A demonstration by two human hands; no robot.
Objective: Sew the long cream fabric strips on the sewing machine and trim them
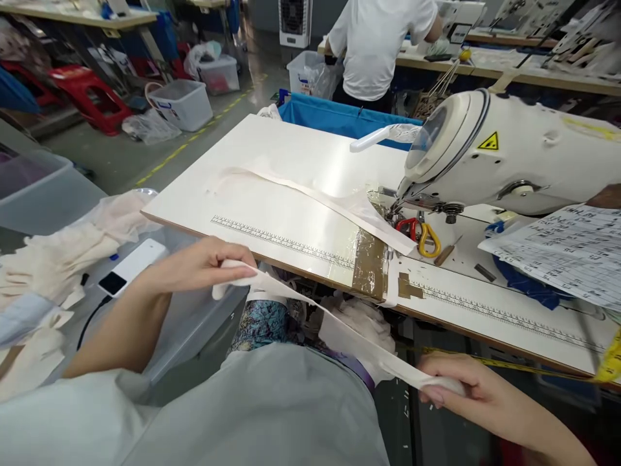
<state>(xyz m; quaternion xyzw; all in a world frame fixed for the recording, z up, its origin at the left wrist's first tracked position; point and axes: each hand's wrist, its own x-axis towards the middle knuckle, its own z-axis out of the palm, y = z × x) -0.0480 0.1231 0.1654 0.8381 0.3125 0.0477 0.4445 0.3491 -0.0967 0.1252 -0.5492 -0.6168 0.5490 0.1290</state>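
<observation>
A cream fabric strip (361, 340) stretches across above my lap. Its left end is pinched in my left hand (213, 264), with thumb and fingers pressed together just off the table's front edge. My right hand (460, 382) grips the other end, lower and to the right. Between the hands the strip hangs narrow and slightly twisted. A second pale fabric piece (310, 193) lies on the white table, and its right end passes beside the needle area of the sewing machine (451, 149). More bunched cream fabric (371, 317) rests below the strip at my lap.
Red and yellow scissors (429, 241) lie beside the machine, near written sheets (563, 249). A yellow tape measure (609, 359) hangs at the right edge. To the left, piled fabric (72, 246) and a white power bank (133, 266) sit on a plastic bin. A co-worker (376, 48) sits ahead.
</observation>
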